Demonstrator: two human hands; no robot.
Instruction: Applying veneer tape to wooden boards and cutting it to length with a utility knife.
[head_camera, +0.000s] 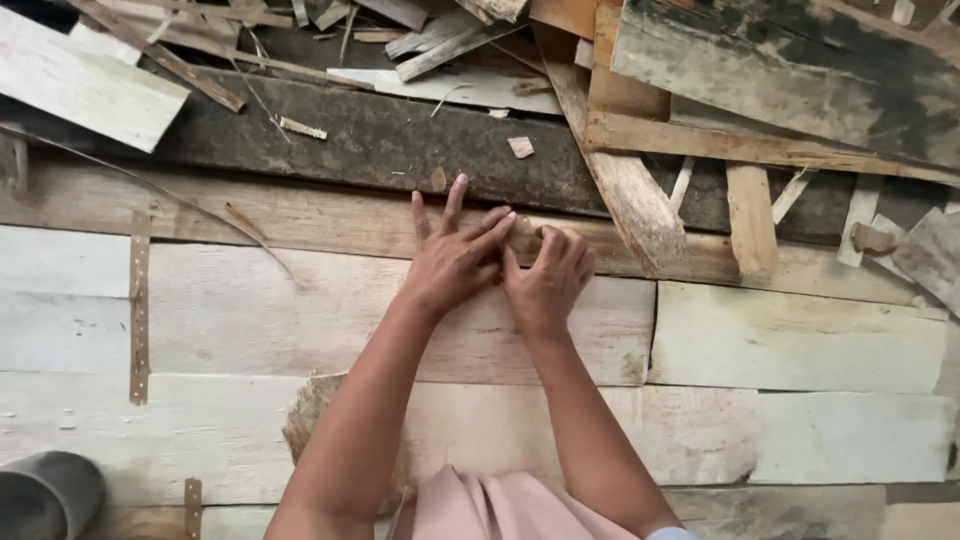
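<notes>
Head camera looks straight down on two bare hands meeting over a floor of pale, whitewashed veneer sheets (800, 335) laid edge to edge. Left hand (452, 262) has its fingers spread and stretched forward, fingertips resting on a small brown wood scrap (524, 236) that lies at the far edge of the pale sheets, just below a dark weathered plank (380, 140). Right hand (548, 280) is curled, its fingers bent down onto the same scrap; whether they pinch it or only press it I cannot tell, since the knuckles hide the contact. Judging by this, the step in hand is seating or working that scrap at the seam, with both hands steadying it. Any further move calls for firm, even pressure from the fingertips. Loose offcut strips (630, 195) lie piled just beyond, and a grey pipe end (45, 495) sits at the lower left.
</notes>
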